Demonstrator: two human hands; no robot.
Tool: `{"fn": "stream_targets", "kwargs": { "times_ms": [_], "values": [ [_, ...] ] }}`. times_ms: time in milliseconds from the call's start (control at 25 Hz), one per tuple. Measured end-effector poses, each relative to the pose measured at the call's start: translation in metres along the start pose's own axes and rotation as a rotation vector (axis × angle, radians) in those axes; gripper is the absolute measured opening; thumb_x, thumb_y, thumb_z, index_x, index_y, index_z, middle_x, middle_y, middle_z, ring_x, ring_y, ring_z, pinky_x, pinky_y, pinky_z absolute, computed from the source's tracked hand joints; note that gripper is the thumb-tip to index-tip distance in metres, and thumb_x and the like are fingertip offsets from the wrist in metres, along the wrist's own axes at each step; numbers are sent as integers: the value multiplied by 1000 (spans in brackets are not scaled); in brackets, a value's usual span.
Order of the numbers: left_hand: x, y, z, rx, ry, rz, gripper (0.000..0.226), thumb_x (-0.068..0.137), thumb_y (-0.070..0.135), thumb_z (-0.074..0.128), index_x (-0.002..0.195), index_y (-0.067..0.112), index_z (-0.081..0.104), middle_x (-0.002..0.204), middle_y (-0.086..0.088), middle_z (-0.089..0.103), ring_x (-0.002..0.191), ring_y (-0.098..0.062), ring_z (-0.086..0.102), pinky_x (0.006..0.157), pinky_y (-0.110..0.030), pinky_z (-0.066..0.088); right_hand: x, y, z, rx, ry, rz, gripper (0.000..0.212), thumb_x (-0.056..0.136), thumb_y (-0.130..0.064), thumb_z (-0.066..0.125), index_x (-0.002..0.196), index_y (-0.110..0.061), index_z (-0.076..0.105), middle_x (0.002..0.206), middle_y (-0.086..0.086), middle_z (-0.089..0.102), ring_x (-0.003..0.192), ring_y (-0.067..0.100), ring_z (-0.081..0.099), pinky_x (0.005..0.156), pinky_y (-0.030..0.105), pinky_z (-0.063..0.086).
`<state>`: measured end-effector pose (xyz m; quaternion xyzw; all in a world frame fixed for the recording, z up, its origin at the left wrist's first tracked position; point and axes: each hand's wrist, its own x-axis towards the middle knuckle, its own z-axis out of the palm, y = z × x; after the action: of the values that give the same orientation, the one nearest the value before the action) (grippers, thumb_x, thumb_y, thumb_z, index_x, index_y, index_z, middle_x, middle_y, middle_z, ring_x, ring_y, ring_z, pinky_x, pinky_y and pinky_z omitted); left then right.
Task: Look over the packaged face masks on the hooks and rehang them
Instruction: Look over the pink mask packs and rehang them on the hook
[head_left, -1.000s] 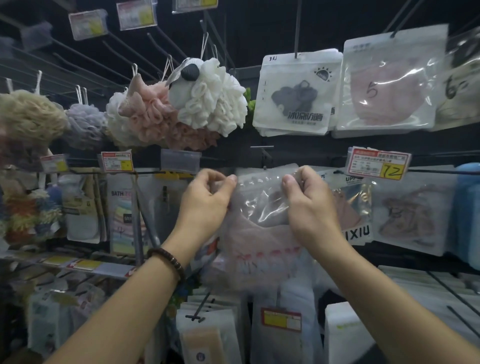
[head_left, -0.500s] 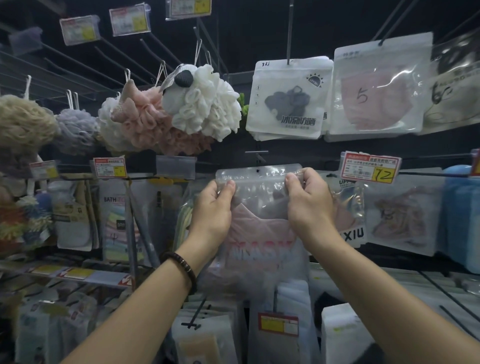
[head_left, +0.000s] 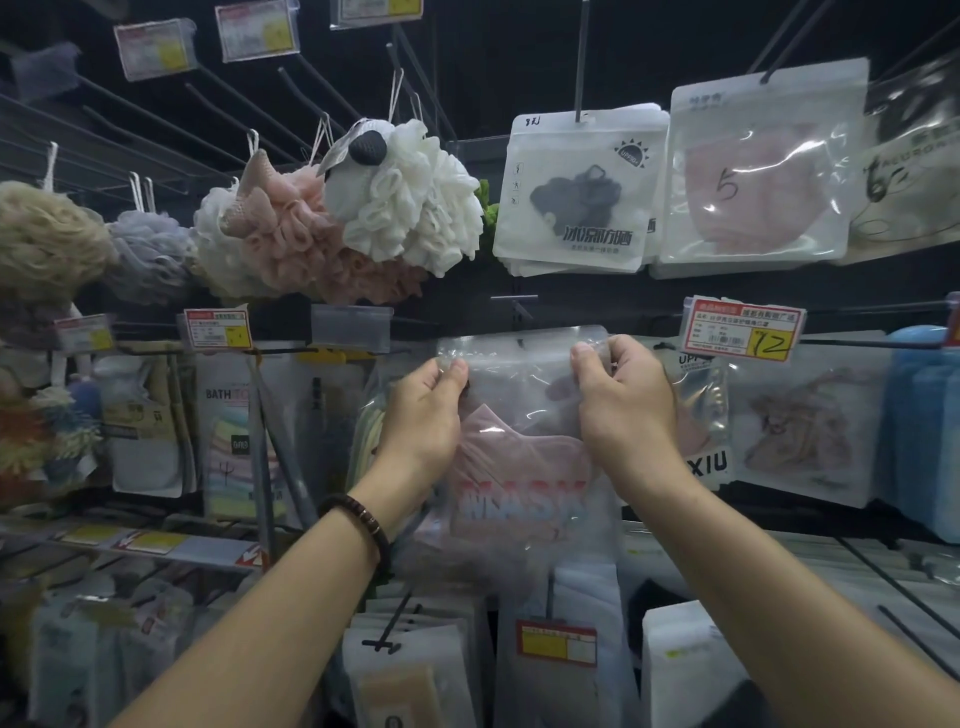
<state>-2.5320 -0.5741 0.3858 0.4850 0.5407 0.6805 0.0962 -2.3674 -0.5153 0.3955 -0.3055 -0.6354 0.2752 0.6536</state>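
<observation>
A clear packet with a pink face mask (head_left: 524, 457) and pink lettering hangs in front of me at mid height. My left hand (head_left: 426, 415) pinches its upper left corner. My right hand (head_left: 623, 405) grips its upper right corner. The packet's top edge, with its hang hole, sits just below a short metal hook (head_left: 517, 306). I cannot tell whether the hook passes through the hole. More mask packets hang above: a white one with a dark mask (head_left: 576, 197) and a clear one marked 5 (head_left: 753, 171).
Bath sponges (head_left: 363, 218) hang on hooks at upper left. A price tag marked 12 (head_left: 743, 330) sticks out at right, with mask packets (head_left: 800, 431) behind it. Bath towel packs (head_left: 234, 431) hang at left. Lower hooks (head_left: 387, 623) and packets fill the bottom.
Both hands have flattened the crumpled top of the packet and raised it slightly toward the hook. The view has tilted up a little.
</observation>
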Motion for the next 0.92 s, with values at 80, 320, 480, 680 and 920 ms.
{"fn": "stream_targets", "kwargs": {
  "times_ms": [80,320,480,680,920],
  "values": [
    [-1,2,1,28,3,-5,40,113,38,50,86,17,70,72,10,73,71,-6,67,72,-34,54,2,-1,0,2,-8,11,36,108,-31,58,77,-20,44,73,4,53,65,20,50,63,37,40],
    [2,3,3,84,46,15,47,110,44,50,91,4,67,83,-11,73,77,-30,66,76,-43,52,7,-2,-1,-30,-11,56,35,101,-39,60,74,-22,49,76,3,71,73,34,64,66,42,48],
    [-2,8,4,-17,75,52,37,108,36,54,76,17,54,70,-2,49,67,-15,47,66,-35,40,11,-3,0,17,13,78,34,97,-33,62,69,-22,45,64,-2,55,63,24,52,63,41,43],
    [-1,10,7,-50,77,20,34,105,33,56,75,16,56,69,-3,49,68,-17,46,67,-34,40,12,-1,-1,15,-29,93,21,93,-29,61,74,-21,55,65,1,48,70,41,70,60,37,39],
    [2,6,5,-76,56,-48,27,102,33,57,79,19,60,75,-4,54,73,-19,51,70,-37,43,13,-5,-2,-5,-22,112,19,89,-21,59,71,-18,53,61,-2,39,56,17,38,55,33,33]
  ]
}}
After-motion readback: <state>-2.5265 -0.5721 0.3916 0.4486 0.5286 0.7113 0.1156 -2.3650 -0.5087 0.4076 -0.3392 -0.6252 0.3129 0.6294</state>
